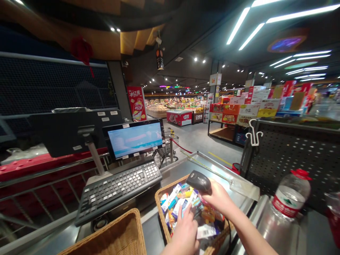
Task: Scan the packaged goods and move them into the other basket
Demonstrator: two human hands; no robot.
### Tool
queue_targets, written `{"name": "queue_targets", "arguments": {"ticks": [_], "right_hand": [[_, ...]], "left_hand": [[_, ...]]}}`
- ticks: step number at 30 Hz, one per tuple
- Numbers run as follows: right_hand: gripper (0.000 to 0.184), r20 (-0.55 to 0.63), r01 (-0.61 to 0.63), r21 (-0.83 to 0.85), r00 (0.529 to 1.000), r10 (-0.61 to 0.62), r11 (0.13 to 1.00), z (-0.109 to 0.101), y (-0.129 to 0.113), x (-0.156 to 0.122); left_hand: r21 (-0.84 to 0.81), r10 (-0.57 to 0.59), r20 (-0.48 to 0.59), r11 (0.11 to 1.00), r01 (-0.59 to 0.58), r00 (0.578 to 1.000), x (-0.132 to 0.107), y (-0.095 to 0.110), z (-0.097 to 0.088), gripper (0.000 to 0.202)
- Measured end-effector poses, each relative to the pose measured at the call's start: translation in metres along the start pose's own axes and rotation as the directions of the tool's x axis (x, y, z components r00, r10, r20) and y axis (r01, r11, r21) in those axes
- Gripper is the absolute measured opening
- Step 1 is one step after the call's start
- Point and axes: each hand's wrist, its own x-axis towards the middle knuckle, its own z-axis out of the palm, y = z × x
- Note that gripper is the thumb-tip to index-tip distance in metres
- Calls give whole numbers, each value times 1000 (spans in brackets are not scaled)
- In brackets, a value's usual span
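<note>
In my right hand (216, 194) is a black handheld barcode scanner (198, 181), its head pointing left above a wicker basket (160, 209). A heap of small, brightly coloured snack packets fills this basket. My left hand (184, 228) reaches in from the front, its fingers at a white-and-blue snack packet (191, 199) below the scanner. The fingers look closed on that packet; my thumb's grip is hidden. Another packet with a white label (206, 231) lies to the right of my left hand. The scanner's dark cord hangs down beside the basket's right side.
A second wicker basket (111, 235) stands at the front left. Behind it are a black keyboard (122, 187) and a lit monitor (136, 139). A large red-capped water bottle (290, 194) stands right, before a perforated black panel (294, 156). The metal counter (204, 164) extends behind the packets.
</note>
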Motion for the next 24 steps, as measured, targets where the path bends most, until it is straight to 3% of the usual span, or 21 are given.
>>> {"name": "queue_targets", "arguments": {"ticks": [7,10,12,15,20,24], "right_hand": [[34,-7,-11,-3,1000,11,1000,-2,-2,-4],[30,-36,-8,8,999,8,1000,-6,-1,-6],[28,-81,-7,21,997,9,1000,-10,2,-6],[33,-170,-27,44,985,34,999,-18,8,-5],[34,-267,-69,59,960,82,996,-25,12,-3],[38,-204,-5,50,979,15,999,-18,6,-3]], "left_hand": [[-46,63,0,997,-63,998,-2,-9,2,45],[-61,61,-84,996,-67,995,1,-4,-7,41],[-47,31,-210,998,-41,977,4,2,-22,36],[30,-19,-395,999,34,918,9,7,-57,28],[215,-91,-475,953,216,875,5,-8,-109,22],[305,-115,-530,899,315,840,-10,-26,-130,21]]}}
